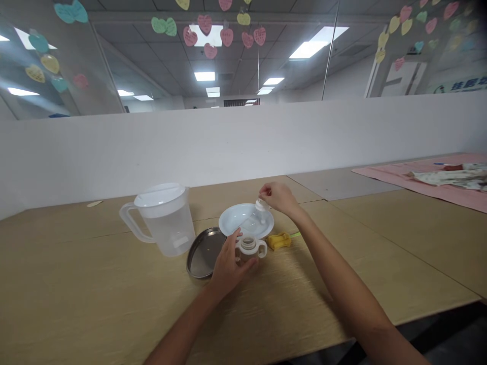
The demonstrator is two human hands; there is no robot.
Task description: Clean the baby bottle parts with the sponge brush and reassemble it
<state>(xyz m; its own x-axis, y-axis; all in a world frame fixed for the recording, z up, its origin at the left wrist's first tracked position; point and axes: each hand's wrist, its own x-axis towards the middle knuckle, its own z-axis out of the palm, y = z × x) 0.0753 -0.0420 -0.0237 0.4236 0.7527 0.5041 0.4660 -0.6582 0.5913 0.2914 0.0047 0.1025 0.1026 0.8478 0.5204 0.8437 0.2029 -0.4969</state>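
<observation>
Low on the table, my left hand (231,261) is wrapped round a small, pale two-handled bottle (249,248). The bottle stands upright, its threaded neck uncovered and facing up. Over the right side of a white bowl (227,223), my right hand (279,196) pinches a small white lid-like part (261,205) between fingers and thumb. Something clear seems to hang below that part, too blurred to name. The bowl appears to hold a little clear liquid. Just right of the bottle lies a yellow sponge-like piece (279,241) with a thin green handle.
A round metal tray (201,261) lies left of my left hand. Behind it stands a clear plastic pitcher (167,223) with its handle to the left. A pink cloth (384,175) with patterned fabric covers the far right. A white wall (228,144) with glass above borders the table.
</observation>
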